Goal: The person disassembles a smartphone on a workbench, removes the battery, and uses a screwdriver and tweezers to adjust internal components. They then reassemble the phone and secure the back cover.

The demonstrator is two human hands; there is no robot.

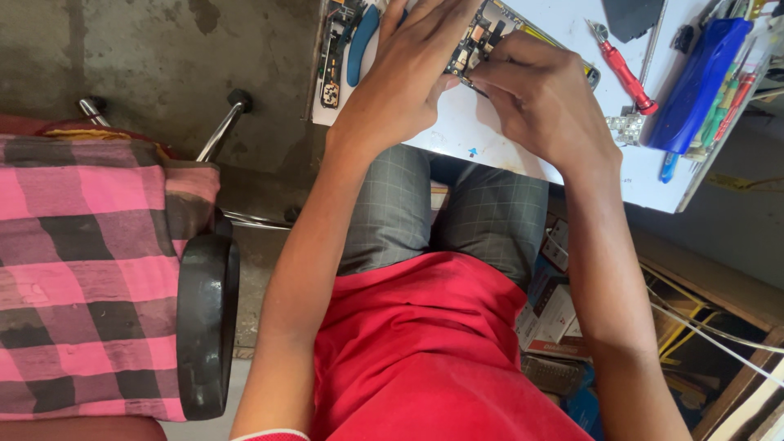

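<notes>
Under both hands, opened phone half hidden

white and red boxes under the table

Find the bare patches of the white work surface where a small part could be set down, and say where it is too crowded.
Bare white table lies in front of the right hand, below the small metal part. A narrower strip lies below the left hand. It is crowded around the opened phone, the red screwdriver and the blue case.
</notes>
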